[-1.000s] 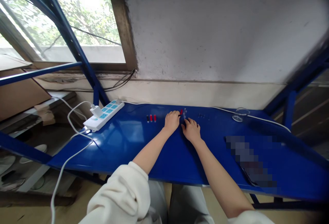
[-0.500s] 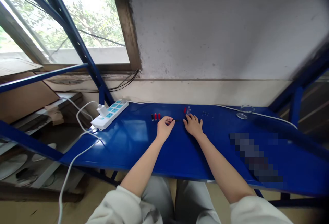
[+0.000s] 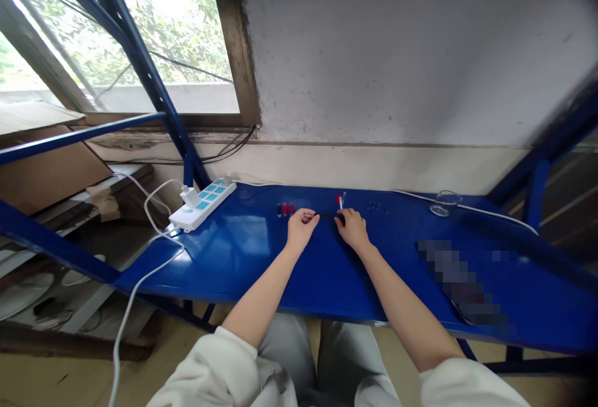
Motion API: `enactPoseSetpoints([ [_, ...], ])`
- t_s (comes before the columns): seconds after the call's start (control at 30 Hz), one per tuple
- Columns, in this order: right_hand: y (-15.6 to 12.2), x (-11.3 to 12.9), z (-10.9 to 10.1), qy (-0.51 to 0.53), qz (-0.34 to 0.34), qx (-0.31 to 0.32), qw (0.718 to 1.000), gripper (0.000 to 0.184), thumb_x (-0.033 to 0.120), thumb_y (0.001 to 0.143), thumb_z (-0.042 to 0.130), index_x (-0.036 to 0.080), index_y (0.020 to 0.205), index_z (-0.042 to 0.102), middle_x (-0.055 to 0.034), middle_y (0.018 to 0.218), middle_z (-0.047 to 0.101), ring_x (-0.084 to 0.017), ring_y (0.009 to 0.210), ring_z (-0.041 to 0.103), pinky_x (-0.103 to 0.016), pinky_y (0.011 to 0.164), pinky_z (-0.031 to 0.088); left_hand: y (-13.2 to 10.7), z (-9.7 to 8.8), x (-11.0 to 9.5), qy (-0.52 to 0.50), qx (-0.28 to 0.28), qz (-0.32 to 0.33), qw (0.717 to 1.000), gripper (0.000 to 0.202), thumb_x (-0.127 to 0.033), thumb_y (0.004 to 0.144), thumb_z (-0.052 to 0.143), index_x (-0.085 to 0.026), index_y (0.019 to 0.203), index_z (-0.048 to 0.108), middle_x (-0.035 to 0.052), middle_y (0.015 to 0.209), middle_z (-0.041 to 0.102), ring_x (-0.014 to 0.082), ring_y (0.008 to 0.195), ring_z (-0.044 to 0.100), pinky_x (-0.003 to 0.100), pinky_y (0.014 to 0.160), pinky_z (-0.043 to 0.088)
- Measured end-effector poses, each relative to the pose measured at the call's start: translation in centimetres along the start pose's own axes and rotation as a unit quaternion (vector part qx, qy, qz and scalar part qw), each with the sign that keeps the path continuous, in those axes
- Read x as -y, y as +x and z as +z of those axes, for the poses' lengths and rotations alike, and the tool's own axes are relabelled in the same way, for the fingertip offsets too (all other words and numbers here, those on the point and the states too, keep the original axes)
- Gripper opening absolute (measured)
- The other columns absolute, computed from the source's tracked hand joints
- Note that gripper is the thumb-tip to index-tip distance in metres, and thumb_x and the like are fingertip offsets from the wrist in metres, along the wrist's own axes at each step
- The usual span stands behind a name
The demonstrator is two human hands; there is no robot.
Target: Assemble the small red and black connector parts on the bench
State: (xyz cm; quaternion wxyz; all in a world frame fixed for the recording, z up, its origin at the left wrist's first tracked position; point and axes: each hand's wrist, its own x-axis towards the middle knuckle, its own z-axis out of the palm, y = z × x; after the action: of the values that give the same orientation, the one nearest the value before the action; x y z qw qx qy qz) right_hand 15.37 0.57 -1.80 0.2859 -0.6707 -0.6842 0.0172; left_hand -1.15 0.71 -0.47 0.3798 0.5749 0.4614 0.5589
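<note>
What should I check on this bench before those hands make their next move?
1. Slim black piece at the fingertips of the left hand: ok.
2. Firm grip by the right hand: cannot tell; its fingertips are by a clear tube, but contact is unclear.
3. Small red piece in sight: ok, just beyond the right hand's fingertips.
4. Row of small pieces, one black and two red, in sight: ok, left of the left hand.
5. White power strip away from both hands: ok, at the left end of the blue table.
</note>
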Motion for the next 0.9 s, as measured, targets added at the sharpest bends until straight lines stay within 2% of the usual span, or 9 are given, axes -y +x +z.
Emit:
enactPoseSetpoints([
  [0.1,-0.5,0.6,-1.1,0.124,-0.023,-0.063,0.99,0.028,0.032,0.085,0.033,0.016,0.096,0.053,-0.0106,0.092,0.058,-0.02,0.086,0.053,-0.033,0.076,0.041,0.1,0.0,0.0,-0.014,0.005,-0.006,1.0,0.023,-0.034,0.066,0.064,-0.014,0.078,0.06,0.0017,0.067,0.059,0.0088,0.057,0.052,0.022,0.056,0.044],
  [0.17,-0.8,1.0,-1.7,0.212,-0.007,-0.096,0.973,0.029,0.036,0.087,0.031,0.017,0.097,0.05,-0.0082,0.084,0.058,-0.018,0.076,0.054,-0.03,0.07,0.042,0.1,0.1,0.0,-0.019,0.002,-0.013,1.0,0.024,-0.034,0.066,0.064,-0.014,0.078,0.059,0.0016,0.066,0.059,0.009,0.056,0.053,0.022,0.056,0.044],
  [0.33,-0.9,1.5,-2.0,0.341,0.031,-0.115,0.933,0.028,0.043,0.084,0.036,0.019,0.089,0.049,-0.0007,0.068,0.053,-0.013,0.062,0.05,-0.025,0.061,0.041,0.1,0.0,-0.1,-0.024,-0.003,-0.023,0.999,0.024,-0.034,0.066,0.063,-0.014,0.08,0.059,0.0016,0.065,0.06,0.0093,0.056,0.054,0.023,0.057,0.045],
  [0.63,-0.3,1.2,-1.4,0.485,0.042,-0.068,0.871,0.027,0.045,0.077,0.049,0.018,0.082,0.05,0.0025,0.059,0.049,-0.01,0.054,0.046,-0.024,0.054,0.039,0.2,-0.2,-0.6,-0.049,0.003,-0.044,0.998,0.023,-0.032,0.067,0.064,-0.014,0.08,0.059,0.0024,0.066,0.062,0.0092,0.054,0.054,0.023,0.055,0.044],
  [0.77,-0.3,1.3,-1.5,0.515,0.038,-0.042,0.855,0.027,0.046,0.076,0.051,0.019,0.082,0.051,0.0028,0.058,0.05,-0.01,0.052,0.045,-0.024,0.053,0.039,-0.1,-0.2,-1.4,-0.068,0.03,-0.074,0.995,0.023,-0.03,0.066,0.064,-0.014,0.082,0.06,0.0048,0.071,0.064,0.0098,0.056,0.055,0.023,0.055,0.045],
  [0.9,-0.5,1.9,-1.5,0.528,0.028,-0.006,0.849,0.027,0.045,0.075,0.052,0.019,0.082,0.05,0.0031,0.058,0.051,-0.01,0.052,0.046,-0.024,0.053,0.038,-0.4,-0.1,-2.2,-0.08,0.072,-0.077,0.991,0.024,-0.03,0.064,0.067,-0.014,0.082,0.061,0.0058,0.075,0.065,0.0105,0.058,0.057,0.024,0.056,0.046],
])
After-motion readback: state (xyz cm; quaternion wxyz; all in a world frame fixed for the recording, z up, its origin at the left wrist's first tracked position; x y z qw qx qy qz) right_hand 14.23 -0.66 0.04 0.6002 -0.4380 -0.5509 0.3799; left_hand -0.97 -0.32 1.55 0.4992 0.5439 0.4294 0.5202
